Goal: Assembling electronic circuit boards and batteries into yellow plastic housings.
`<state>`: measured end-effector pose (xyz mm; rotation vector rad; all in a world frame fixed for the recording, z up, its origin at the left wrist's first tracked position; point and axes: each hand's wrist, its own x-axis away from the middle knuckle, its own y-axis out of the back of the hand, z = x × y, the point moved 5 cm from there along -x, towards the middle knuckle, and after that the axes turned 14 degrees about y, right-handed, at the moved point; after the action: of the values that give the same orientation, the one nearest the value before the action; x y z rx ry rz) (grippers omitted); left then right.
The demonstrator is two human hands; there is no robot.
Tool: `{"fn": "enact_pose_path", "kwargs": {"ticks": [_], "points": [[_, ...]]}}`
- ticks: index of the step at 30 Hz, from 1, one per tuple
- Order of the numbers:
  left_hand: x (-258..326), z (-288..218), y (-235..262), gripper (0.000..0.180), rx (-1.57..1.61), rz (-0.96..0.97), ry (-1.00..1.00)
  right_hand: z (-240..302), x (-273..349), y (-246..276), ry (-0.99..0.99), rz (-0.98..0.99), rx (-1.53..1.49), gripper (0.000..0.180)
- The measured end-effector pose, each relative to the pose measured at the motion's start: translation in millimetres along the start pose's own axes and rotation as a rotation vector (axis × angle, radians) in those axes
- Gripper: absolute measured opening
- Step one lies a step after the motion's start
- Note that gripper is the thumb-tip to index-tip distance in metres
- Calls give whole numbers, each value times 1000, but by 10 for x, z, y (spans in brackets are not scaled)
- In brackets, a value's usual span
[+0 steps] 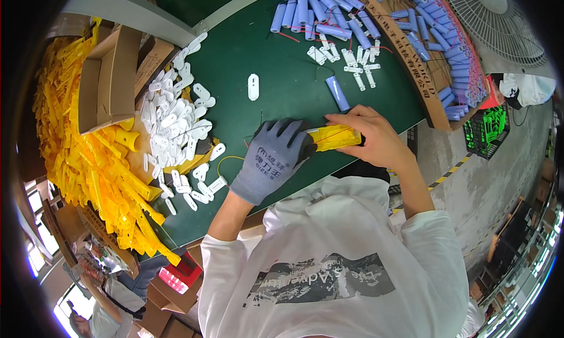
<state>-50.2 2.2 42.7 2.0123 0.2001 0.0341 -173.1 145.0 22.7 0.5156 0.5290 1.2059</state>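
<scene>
In front of my body, above the near edge of the green table, both hands hold a yellow plastic sleeve (339,137). My left hand (271,157), in a grey knit glove, is closed round the sleeve's left end and hides what lies inside it. My bare right hand (376,136) pinches the right end between thumb and fingers. A thin yellow wire curves out beside the left wrist toward a small white plastic piece (217,184). Just beyond the hands lies a single blue cylindrical battery cell (336,93). A white oval plastic cap (253,87) rests alone farther left.
White plastic caps (176,123) are heaped at left, beside a large pile of yellow sleeves (88,156) and a cardboard box (108,82). Wired blue cells (317,12) and small white holders (359,64) lie at the back. A cardboard tray (405,50) of cells stands right.
</scene>
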Motion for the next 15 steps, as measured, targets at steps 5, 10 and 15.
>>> {"fn": "enact_pose_path", "kwargs": {"ticks": [5, 10, 15], "points": [[22, 73, -12, 29, 72, 3, 63, 57, -4, 22, -27, 13, 57, 57], [36, 170, -71, 15, 403, -50, 205, 131, -138, 315, 95, -188, 14, 46], [-3, 179, -77, 13, 436, -63, 218, 37, -612, 394, -158, -200, 489, 31]]}}
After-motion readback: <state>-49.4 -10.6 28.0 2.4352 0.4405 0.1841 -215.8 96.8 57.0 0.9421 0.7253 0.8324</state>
